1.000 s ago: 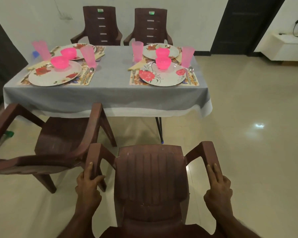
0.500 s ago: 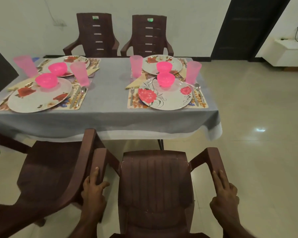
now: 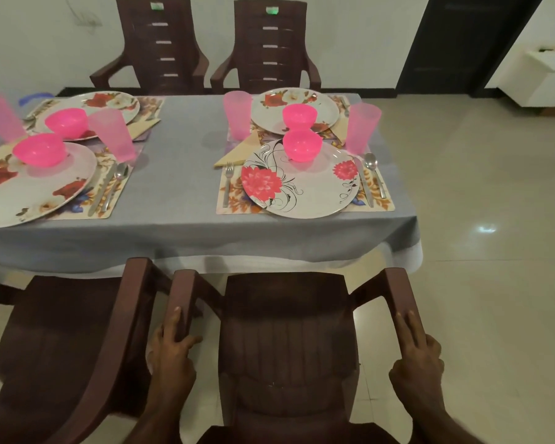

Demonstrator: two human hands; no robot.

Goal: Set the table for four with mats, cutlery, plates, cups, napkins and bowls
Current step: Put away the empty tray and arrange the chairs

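Head view: both hands on the armrests of the near right chair

Head camera looks down over a brown plastic chair point(image 3: 289, 334) that faces the table point(image 3: 186, 225), its seat front just short of the hanging edge of the grey cloth. The left hand point(image 3: 172, 354) grips the left armrest point(image 3: 183, 296): the fingers lie along the rail's top and outer side, close together, and the thumb hooks over the inner edge. The right hand point(image 3: 418, 357) holds the right armrest point(image 3: 401, 299) the same way, two fingers laid straight and together along the top; its thumb is out of sight. Holding both rails evenly probably serves to guide the chair squarely toward its place setting.

That setting sits straight ahead: a floral mat point(image 3: 305, 193) with its long side along the table edge, a flowered plate point(image 3: 300, 184) on it, and a pink bowl point(image 3: 302, 145) on the plate's far part. The fork point(image 3: 227, 184) lies left of the plate, knife and spoon point(image 3: 374, 177) right, all with their long axes running away from the chair, handles nearest the sitter. A pink cup point(image 3: 362, 128) stands beyond the spoon, and a folded napkin point(image 3: 237, 150) lies beyond the fork.

All four settings look complete, so seating seems the last touch. A second chair point(image 3: 64, 347) stands just beside on the left, its arm nearly touching.
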